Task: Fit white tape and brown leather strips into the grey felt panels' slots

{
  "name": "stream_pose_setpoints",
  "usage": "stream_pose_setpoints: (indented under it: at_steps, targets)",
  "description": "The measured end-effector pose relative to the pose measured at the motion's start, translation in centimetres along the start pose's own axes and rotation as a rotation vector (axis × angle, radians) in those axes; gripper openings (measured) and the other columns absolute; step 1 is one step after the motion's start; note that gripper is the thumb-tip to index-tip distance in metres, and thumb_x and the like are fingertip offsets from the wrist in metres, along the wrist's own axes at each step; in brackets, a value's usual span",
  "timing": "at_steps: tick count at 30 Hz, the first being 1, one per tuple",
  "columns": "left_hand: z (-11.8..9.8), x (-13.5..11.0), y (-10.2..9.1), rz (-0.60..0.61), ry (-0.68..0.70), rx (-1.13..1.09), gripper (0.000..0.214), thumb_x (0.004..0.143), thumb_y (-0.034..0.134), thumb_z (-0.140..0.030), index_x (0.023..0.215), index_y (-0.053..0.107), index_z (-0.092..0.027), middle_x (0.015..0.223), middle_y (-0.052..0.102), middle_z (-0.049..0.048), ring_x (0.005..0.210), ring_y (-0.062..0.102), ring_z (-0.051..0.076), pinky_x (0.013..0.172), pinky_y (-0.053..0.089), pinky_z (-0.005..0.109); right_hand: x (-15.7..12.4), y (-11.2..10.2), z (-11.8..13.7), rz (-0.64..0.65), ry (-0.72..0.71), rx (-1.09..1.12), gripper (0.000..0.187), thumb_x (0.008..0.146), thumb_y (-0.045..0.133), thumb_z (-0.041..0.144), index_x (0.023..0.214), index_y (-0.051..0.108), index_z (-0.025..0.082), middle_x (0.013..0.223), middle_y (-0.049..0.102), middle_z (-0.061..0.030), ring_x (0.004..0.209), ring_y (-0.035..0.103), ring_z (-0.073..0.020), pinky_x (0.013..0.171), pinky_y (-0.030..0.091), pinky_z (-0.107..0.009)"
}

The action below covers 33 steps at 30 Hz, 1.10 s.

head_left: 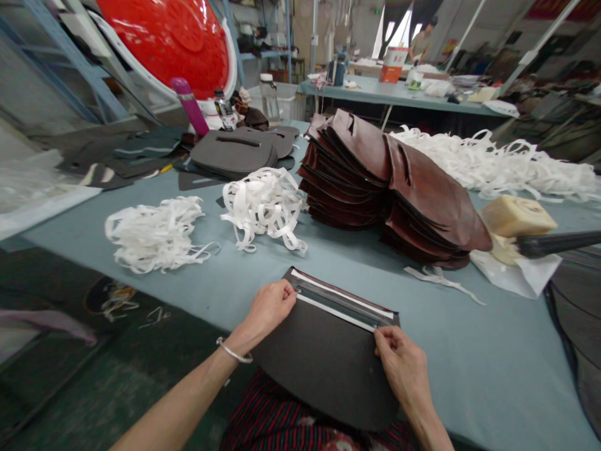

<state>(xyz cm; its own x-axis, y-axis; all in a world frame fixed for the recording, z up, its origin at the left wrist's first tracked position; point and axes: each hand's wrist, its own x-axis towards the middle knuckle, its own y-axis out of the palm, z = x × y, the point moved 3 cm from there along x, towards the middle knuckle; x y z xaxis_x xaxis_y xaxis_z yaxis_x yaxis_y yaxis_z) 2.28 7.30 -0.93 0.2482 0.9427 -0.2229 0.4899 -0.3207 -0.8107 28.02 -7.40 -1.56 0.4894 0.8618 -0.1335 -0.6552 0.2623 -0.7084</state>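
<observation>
Dark-grey stiff sheet in both hands. Our left hand (270, 307) is closed on the dark panel (323, 369) at its top left corner, thumb on top, fingers curled over the edge. Our right hand (399, 366) pinches narrow at the top right end, just where the lower white strip (335, 312) stops. We can't tell if the strip itself is btw the fingertips or only the panel. The panel lies flat on the table (469, 363), its rounded bottom hanging over the near edge onto our lap.

Progress, as we judge it: white strips run along both sides of the slot (338, 302) and look fully in place, so this piece seems barely begun. Loose strips lie in a left heap (153, 235), a middle heap (265, 207) and a long heap (498, 166) at the back right, which suggests many pieces are already handled. The brown stack (389, 181) just beyond is tall; done or waiting, we can't tell. A grey stack (235, 150) sits further back left.

Edges & room: the near table edge runs under the panel, w/ open floor below on the left. There is bare cloth right of our right hand, and a clear band btw the panel and the heaps. On the right a yellow block (516, 216), a black handle (558, 243) and a stray strip (441, 280) narrow things.
</observation>
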Motion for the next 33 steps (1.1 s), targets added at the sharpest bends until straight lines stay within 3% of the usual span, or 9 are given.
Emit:
stream_pose_setpoints:
  at_steps: [3, 6, 9, 14, 19, 26, 31, 33]
  targets:
    - [-0.3, -0.6, 0.6, -0.132, 0.082, 0.046, 0.01, 0.084, 0.051, -0.027, 0.081, 0.058, -0.019, 0.073, 0.061, 0.0008, 0.067, 0.056, 0.015, 0.061, 0.037, 0.026, 0.2, -0.3, -0.1, 0.034, 0.028, 0.041, 0.029, 0.081, 0.05, 0.046, 0.072, 0.062, 0.02, 0.053, 0.06, 0.0017, 0.049, 0.055, -0.0131, 0.051, 0.037, -0.023]
    - [-0.9, -1.6, 1.4, -0.328, 0.294, 0.115, 0.009, 0.087, 0.046, -0.023, 0.087, 0.054, -0.02, 0.085, 0.06, 0.0039, 0.08, 0.057, 0.02, 0.072, 0.043, 0.03, 0.3, -0.5, -0.2, 0.088, 0.089, 0.131, 0.027, 0.082, 0.049, 0.042, 0.071, 0.06, 0.02, 0.052, 0.06, 0.0024, 0.044, 0.051, -0.0109, 0.047, 0.035, -0.021]
    - [-1.1, -2.7, 2.2, -0.401, 0.425, 0.191, 0.016, 0.09, 0.04, -0.018, 0.094, 0.056, -0.02, 0.09, 0.06, 0.0066, 0.087, 0.056, 0.023, 0.079, 0.045, 0.036, 0.2, -0.5, -0.2, 0.085, 0.129, 0.18, 0.024, 0.081, 0.048, 0.038, 0.069, 0.059, 0.02, 0.051, 0.059, 0.003, 0.04, 0.047, -0.0093, 0.045, 0.034, -0.02]
    - [-0.4, -4.4, 2.7, -0.32, 0.547, 0.277, 0.042, 0.085, 0.038, -0.007, 0.12, 0.054, -0.021, 0.113, 0.058, 0.0105, 0.104, 0.053, 0.026, 0.091, 0.046, 0.04, 0.2, -0.6, -0.2, 0.08, 0.182, 0.243, 0.019, 0.077, 0.049, 0.034, 0.068, 0.056, 0.02, 0.049, 0.056, 0.004, 0.04, 0.044, -0.0079, 0.042, 0.03, -0.018]
    - [0.0, -5.1, 3.0, -0.241, 0.58, 0.397, 0.063, 0.081, 0.036, -0.002, 0.14, 0.039, -0.023, 0.123, 0.053, 0.0133, 0.112, 0.049, 0.028, 0.096, 0.046, 0.044, 0.4, -0.9, -0.4, 0.194, 0.222, 0.397, 0.019, 0.076, 0.049, 0.036, 0.072, 0.054, 0.018, 0.049, 0.053, 0.0052, 0.038, 0.04, -0.0068, 0.04, 0.028, -0.018]
    - [-1.3, -5.5, 3.0, -0.179, 0.554, 0.677, 0.072, 0.08, 0.037, 0.004, 0.14, 0.037, -0.037, 0.125, 0.05, 0.0132, 0.11, 0.049, 0.028, 0.091, 0.048, 0.043, 0.4, -0.3, -0.9, 0.072, 0.215, 0.243, 0.015, 0.073, 0.05, 0.031, 0.065, 0.055, 0.019, 0.047, 0.054, 0.0043, 0.04, 0.043, -0.0079, 0.044, 0.031, -0.019]
    - [-2.1, -5.6, 3.0, -0.174, 0.551, 0.742, 0.065, 0.084, 0.039, 0.0, 0.139, 0.04, -0.035, 0.123, 0.052, 0.0144, 0.109, 0.05, 0.029, 0.087, 0.049, 0.042, 0.5, -0.3, -0.5, 0.013, 0.187, 0.138, 0.011, 0.07, 0.05, 0.025, 0.062, 0.056, 0.021, 0.049, 0.057, 0.0031, 0.048, 0.05, -0.0106, 0.051, 0.033, -0.021]
    - [-2.5, -5.6, 3.5, -0.176, 0.573, 0.73, 0.059, 0.085, 0.039, -0.002, 0.137, 0.045, -0.028, 0.125, 0.052, 0.0141, 0.114, 0.047, 0.03, 0.09, 0.048, 0.043, 0.5, -0.4, -0.4, -0.001, 0.179, 0.101, 0.01, 0.07, 0.05, 0.024, 0.063, 0.056, 0.021, 0.049, 0.057, 0.0032, 0.049, 0.051, -0.0113, 0.052, 0.033, -0.021]
